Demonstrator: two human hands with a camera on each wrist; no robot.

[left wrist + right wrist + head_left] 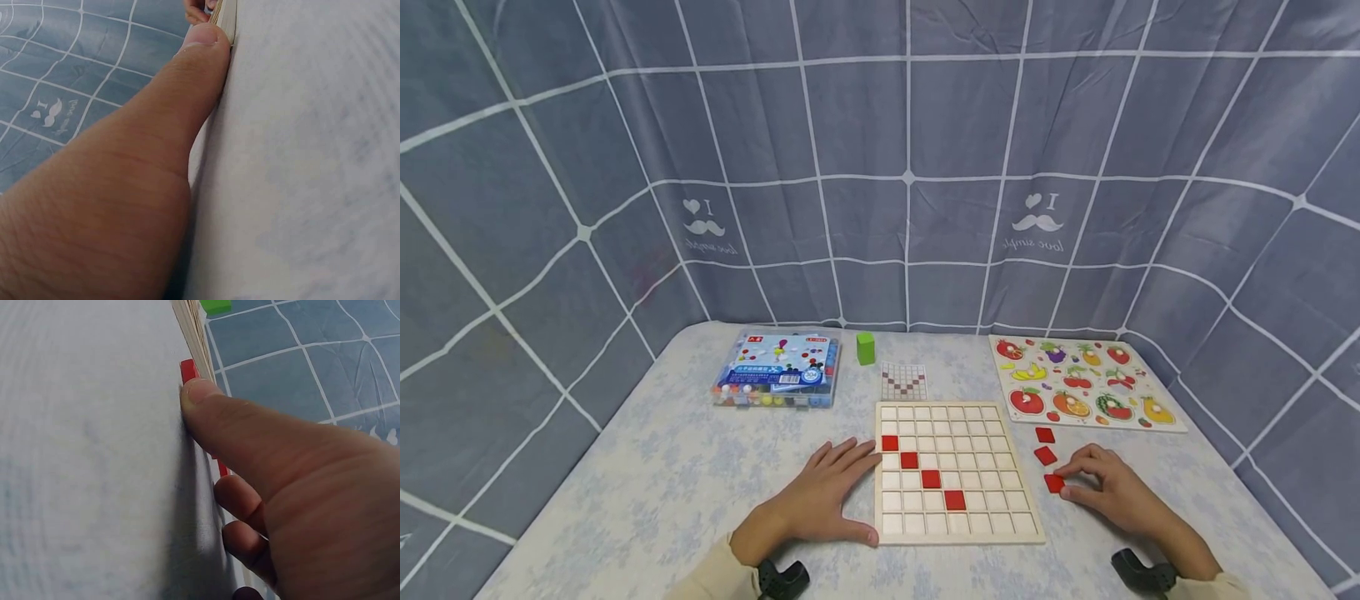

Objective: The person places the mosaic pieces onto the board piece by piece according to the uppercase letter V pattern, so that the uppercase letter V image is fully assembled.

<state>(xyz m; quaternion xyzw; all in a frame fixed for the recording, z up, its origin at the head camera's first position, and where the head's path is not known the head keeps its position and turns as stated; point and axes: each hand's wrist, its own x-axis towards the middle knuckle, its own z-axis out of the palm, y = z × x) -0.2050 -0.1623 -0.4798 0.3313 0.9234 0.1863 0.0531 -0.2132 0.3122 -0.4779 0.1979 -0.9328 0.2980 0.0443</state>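
A wooden grid board (958, 535) lies on the table, with several red square tiles (931, 479) set in its cells along a descending diagonal. My left hand (823, 492) is spread at the board's left side, fingertips and thumb against that edge. To the right of the board, my right hand (1108, 487) pinches a red tile (1053, 483) between thumb and fingers, low at the tabletop. The same tile (188, 369) pokes out past the thumb in the right wrist view. Two more loose red tiles (1045, 456) lie just beyond it.
Behind the board lies a small pattern card (904, 382), with a green block (866, 348) near it. A clear plastic case (778, 367) of colored pieces sits back left. A fruit puzzle board (1082, 379) lies back right. A grid-patterned curtain (865, 217) surrounds the table.
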